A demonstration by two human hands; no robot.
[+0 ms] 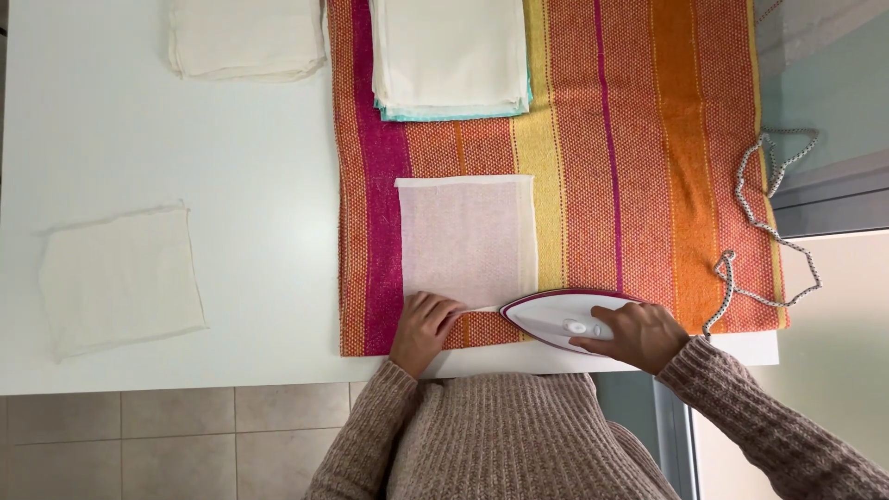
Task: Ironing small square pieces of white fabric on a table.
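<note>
A thin, see-through white cloth square (pixel 468 236) lies flat on a striped orange, pink and yellow mat (pixel 639 167). My left hand (pixel 424 329) presses the cloth's near left corner with its fingers bent. My right hand (pixel 634 335) grips the handle of a white iron (pixel 560 319) with a dark red rim. The iron lies on the mat at the cloth's near right corner, its tip pointing left toward my left hand.
A stack of folded white cloths (pixel 451 56) with a teal edge sits at the far end of the mat. Another folded pile (pixel 245 37) and a single cloth square (pixel 120 278) lie on the white table (pixel 259 185). The iron's braided cord (pixel 773 222) loops off the right edge.
</note>
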